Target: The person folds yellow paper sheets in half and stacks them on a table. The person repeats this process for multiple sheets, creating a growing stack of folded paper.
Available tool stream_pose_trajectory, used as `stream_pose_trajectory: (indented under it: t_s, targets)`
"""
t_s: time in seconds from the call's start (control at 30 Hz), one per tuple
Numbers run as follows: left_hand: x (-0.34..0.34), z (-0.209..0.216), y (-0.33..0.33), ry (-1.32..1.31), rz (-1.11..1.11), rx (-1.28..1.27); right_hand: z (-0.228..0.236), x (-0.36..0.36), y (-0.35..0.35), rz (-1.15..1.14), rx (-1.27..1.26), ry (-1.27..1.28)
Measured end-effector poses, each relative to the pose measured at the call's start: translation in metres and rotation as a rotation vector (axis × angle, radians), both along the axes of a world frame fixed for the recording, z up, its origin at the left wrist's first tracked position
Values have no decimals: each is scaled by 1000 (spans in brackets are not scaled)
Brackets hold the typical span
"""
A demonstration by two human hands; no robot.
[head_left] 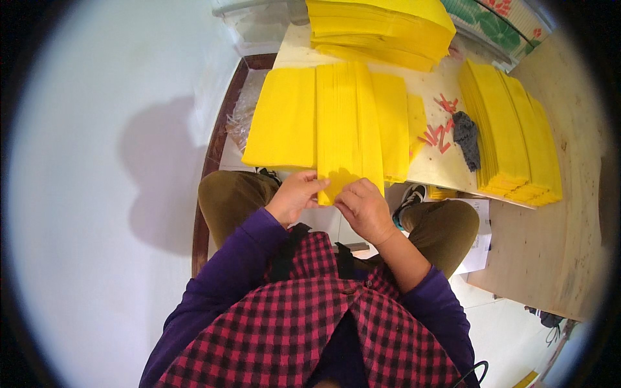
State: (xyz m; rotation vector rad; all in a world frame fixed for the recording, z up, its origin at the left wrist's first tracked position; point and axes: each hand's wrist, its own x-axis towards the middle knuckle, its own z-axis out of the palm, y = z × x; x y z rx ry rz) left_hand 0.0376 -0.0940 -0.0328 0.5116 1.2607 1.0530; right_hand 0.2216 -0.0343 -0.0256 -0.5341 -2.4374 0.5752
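Note:
My left hand (299, 196) pinches the left corner at the near end of a narrow folded yellow fabric piece (341, 129). At that same end, the fingers of my right hand (363, 205) are closed on the lower right edge. The folded piece runs away from me and shows several long parallel creases. Beneath and beside it, wider flat yellow fabric sheets (281, 119) stick out to the left, and more yellow sheets (391, 123) to the right. My fingertips partly hide the near edge of the piece.
A pale wooden table (443, 169) carries a thick yellow stack (381, 32) at the back and leaning yellow bundles (511, 136) at the right. Between them lie red strips (441, 137) and a dark grey cloth (466, 141). A white wall (97, 271) stands at the left.

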Motion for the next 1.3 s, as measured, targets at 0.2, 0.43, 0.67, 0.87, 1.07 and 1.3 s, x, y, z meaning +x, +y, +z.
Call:
stream_pose_trajectory:
  t_s: [0.2,0.43,0.67,0.87,1.07,1.3]
  targets:
    - [3,-5,1,36,23,46,7,12,-5,-28,-36,55]
    - [5,-4,0,-39,85,51,-21,49,-6,-543,-733,507]
    - [5,-10,2,-32,91,30,-32,53,-4,-315,-1679,531]
    - [8,-5,0,-44,62,-2,-29,38,-4,-437,-1732,595]
    - [19,3,2,-202,-31,-38,-12,62,-6,-499,-1625,567]
    - [44,4,39,-505,112,-77,26,108,-13,-488,-1547,498]
